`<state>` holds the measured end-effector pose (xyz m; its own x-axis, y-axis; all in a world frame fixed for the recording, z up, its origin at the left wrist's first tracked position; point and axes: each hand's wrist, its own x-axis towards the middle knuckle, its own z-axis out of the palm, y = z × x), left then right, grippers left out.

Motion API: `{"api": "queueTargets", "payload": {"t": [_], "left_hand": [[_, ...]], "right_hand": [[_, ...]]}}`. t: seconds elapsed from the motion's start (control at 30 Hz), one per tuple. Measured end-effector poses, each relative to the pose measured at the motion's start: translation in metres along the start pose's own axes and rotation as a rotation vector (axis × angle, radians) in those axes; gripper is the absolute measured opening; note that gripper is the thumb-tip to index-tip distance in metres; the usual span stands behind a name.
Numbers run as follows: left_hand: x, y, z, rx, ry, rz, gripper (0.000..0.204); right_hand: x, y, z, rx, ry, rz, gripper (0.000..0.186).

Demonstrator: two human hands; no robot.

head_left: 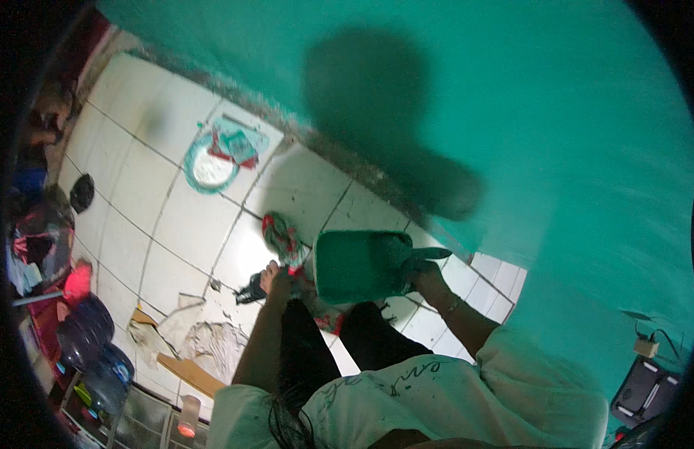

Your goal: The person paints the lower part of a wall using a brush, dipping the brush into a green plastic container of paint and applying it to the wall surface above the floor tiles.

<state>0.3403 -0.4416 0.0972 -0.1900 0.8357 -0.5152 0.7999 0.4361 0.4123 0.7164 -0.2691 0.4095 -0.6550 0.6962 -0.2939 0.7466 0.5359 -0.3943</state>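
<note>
A rectangular tub (354,266) with green paint colour inside hangs in front of my legs, its pale rim showing on the left side. My right hand (420,273), dark as if gloved or paint-covered, grips the tub's right edge. Some of its fingers are hidden against the tub. Left of the tub, my left hand (271,277) is closed with its fingers curled. A crumpled black piece (249,289) lies or hangs beside those fingers; I cannot tell whether they hold it. Just beyond is a crumpled red and green wrapper (280,233) on the floor.
A green wall (526,165) rises ahead and right of the white tiled floor (201,217). A basin of white material (211,168) stands by the wall. At left are a crumpled cloth (214,346), cardboard (191,376), large water bottles (89,322) and a clear cup (188,415).
</note>
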Motion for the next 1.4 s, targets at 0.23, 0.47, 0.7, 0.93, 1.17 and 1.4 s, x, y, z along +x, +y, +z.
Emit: {"api": "queueTargets", "payload": {"t": [0.23, 0.47, 0.7, 0.93, 1.17, 1.4], "left_hand": [[-0.052, 0.094, -0.235, -0.873, 0.419, 0.160, 0.018], [-0.094, 0.245, -0.544, -1.293, 0.275, -0.014, 0.031], [-0.128, 0.301, -0.615, -1.076, 0.005, 0.243, 0.027], [-0.182, 0.387, -0.573, -1.145, -0.810, 0.217, 0.069], [-0.236, 0.451, -0.571, -1.295, -0.938, 0.302, 0.059], [-0.277, 0.470, -0.560, -1.407, -0.795, 0.355, 0.063]], "right_hand": [[-0.010, -0.063, -0.106, 1.040, 0.041, 0.686, 0.018], [-0.074, -0.082, -0.181, 0.625, 0.244, 0.471, 0.014], [-0.112, -0.116, -0.227, 0.208, 0.609, 0.354, 0.019], [-0.137, -0.191, -0.307, 1.094, 0.700, 0.571, 0.021], [-0.185, -0.186, -0.340, 0.539, 0.615, 0.391, 0.039], [-0.219, -0.205, -0.404, 0.652, 0.666, 0.677, 0.053]]}}
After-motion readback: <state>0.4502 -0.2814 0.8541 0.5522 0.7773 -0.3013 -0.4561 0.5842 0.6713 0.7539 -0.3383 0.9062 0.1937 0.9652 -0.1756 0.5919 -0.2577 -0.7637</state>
